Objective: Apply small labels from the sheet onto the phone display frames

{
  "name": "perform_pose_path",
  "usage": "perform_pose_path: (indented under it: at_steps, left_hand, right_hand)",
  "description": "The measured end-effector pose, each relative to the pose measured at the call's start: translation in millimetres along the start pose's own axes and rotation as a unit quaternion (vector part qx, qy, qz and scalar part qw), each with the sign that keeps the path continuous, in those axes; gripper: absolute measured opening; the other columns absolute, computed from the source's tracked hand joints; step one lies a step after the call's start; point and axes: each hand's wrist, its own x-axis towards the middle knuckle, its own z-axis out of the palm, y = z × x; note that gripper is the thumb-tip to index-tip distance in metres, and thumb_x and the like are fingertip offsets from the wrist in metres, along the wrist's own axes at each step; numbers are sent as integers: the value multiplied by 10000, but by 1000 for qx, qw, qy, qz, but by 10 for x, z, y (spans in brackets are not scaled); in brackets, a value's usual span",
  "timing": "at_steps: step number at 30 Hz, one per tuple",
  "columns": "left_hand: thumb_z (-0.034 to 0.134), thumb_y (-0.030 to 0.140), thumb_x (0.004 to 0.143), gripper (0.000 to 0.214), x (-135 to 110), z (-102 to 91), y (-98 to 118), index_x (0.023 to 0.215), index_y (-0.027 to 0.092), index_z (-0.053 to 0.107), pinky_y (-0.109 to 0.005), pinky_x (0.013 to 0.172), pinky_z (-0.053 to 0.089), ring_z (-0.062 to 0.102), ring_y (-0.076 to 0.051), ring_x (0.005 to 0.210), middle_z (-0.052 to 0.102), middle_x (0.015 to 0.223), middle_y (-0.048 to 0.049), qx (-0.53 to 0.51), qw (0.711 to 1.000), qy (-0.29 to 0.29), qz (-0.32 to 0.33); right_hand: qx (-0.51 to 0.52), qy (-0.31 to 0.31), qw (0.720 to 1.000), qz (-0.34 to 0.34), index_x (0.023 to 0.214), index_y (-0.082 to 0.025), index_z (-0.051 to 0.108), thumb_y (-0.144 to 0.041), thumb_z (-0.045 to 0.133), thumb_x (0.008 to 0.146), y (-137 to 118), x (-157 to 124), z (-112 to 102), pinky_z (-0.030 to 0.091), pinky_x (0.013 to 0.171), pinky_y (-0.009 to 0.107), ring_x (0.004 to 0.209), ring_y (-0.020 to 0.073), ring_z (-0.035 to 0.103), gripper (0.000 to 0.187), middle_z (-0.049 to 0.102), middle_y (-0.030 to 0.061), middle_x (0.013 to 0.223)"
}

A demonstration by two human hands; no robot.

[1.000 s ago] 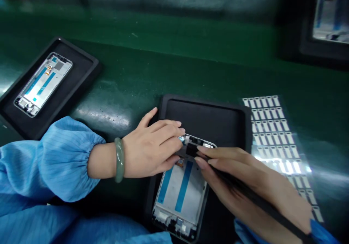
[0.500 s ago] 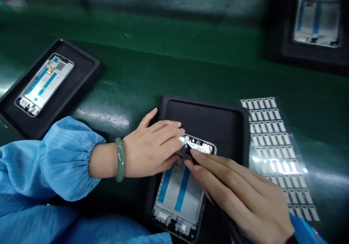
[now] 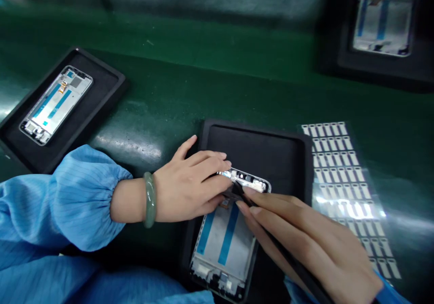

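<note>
**Tool tip among small parts at the frame's top end**

The right hand (image 3: 305, 240) is closed round a slim black pointed tool (image 3: 288, 261), fingers laid along its shaft. The tip is down at the top end of the silver-rimmed phone frame with two blue strips (image 3: 224, 240). The left hand (image 3: 186, 188) grips nothing. Its fingers are loosely bent, fingertips (image 3: 225, 164) pressing on the frame's upper left corner, thumb lifted clear. The frame lies in the near half of a shallow black rectangular tray (image 3: 257, 148) on the dark green work surface (image 3: 203, 68).

The risk, as I see it, is at the tip. It works among tiny shiny parts and what looks like an orange flex tail (too small to be sure). A slip or too hard a push could scratch or bend something. Only fingertips pin the frame, so if they slacken it could skid in the tray.

The right wrist hovers near a clear sheet of small white rectangular stickers (image 3: 342, 177) just beside the tray, and the cuff could drag it. A second loaded black tray at far left (image 3: 101, 91) and a third at far right (image 3: 383, 68) lie well apart.
</note>
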Motion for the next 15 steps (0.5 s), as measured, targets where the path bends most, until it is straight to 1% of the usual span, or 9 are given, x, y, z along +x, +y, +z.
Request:
perform_pose_path:
  at_steps: [2,7,10,12,14,15]
  left_hand:
    - [509,193,934,157,0,1,1,1026,135,621,-611,1094,356,607,-265,1170,691,1126,-100,-1,1000,0,0]
    - [493,190,941,155,1,2,1,1015,131,616,-638,1070,369,607,-276,1167,688,1124,-108,-4,1000,3,3]
    - [489,196,947,159,3,4,0,1015,128,616,-648,1062,371,608,-279,1163,687,1125,-111,-6,1000,3,4]
    - [492,194,945,156,4,5,0,1011,126,617,-651,1061,371,609,-281,1162,687,1127,-112,-7,1000,3,5]
    - [493,188,942,154,4,6,1,1007,126,619,-648,1064,370,610,-278,1160,689,1121,-110,-8,1000,3,3]
    - [493,188,942,156,4,6,1,1007,127,621,-645,1068,368,609,-275,1161,689,1120,-110,-8,1000,3,3]
  right_hand:
    - [-2,-15,1000,-12,1172,-167,607,-67,652,823,12,16,-1,615,839,357,1067,242,680,366,706,141,1131]
    - [-30,-7,998,-50,1103,-148,629,-69,649,827,8,43,-28,611,855,364,1089,254,674,287,709,157,1110]
    - [-41,-9,997,-65,1087,-122,635,-64,621,845,-14,22,-44,605,867,370,1120,258,658,249,698,184,1131]
    - [-26,-11,998,-49,1120,-127,629,-69,626,842,-21,0,-43,607,865,372,1128,258,654,283,687,187,1166]
    - [-1,8,1000,-8,1142,-176,625,-100,623,854,-14,-10,-29,617,841,371,1073,244,681,299,692,148,1178]
    - [14,23,999,19,1129,-205,627,-124,615,866,-6,-6,-18,622,821,364,1018,230,701,276,703,121,1157]
